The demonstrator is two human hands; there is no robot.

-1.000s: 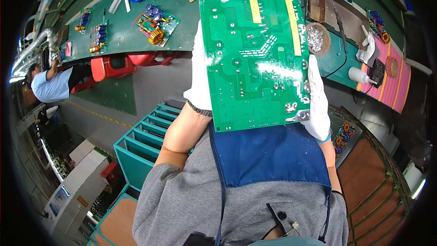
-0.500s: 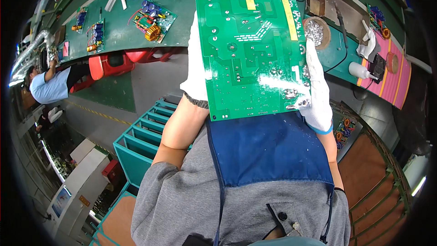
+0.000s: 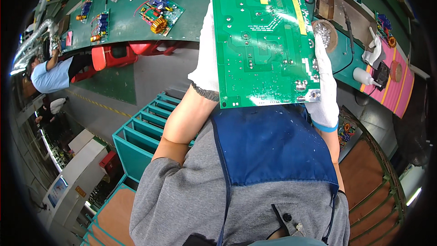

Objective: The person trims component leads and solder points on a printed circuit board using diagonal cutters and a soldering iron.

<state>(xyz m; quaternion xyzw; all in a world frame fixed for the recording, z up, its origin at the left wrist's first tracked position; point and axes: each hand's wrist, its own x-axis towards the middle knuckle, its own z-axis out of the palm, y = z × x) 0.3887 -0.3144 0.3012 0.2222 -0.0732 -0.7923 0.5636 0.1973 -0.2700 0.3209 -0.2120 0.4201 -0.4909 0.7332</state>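
A large green circuit board (image 3: 261, 57) was held up in front of the wearer's chest, its soldered side facing the camera, with two yellow tape strips (image 3: 297, 9) near its far edge. The left hand (image 3: 207, 59), in a white glove, was clamped on the board's left edge, its fingers hidden behind. The right hand (image 3: 326, 84), also gloved, gripped the right edge, fingers stretched along it. The near edge of the board was over a dark blue apron (image 3: 277, 148).

Beyond, on a green bench (image 3: 125, 29), a smaller board with a copper coil (image 3: 159, 25) lay to the left. To the right, near the right hand's fingertips, stood a round dish (image 3: 334, 36) of silvery bits; past it were a soldering iron (image 3: 349, 32) and a white bottle (image 3: 362, 76) beside a pink mat (image 3: 403, 93). Far left, a person in a light blue shirt (image 3: 50, 77) was at the bench.
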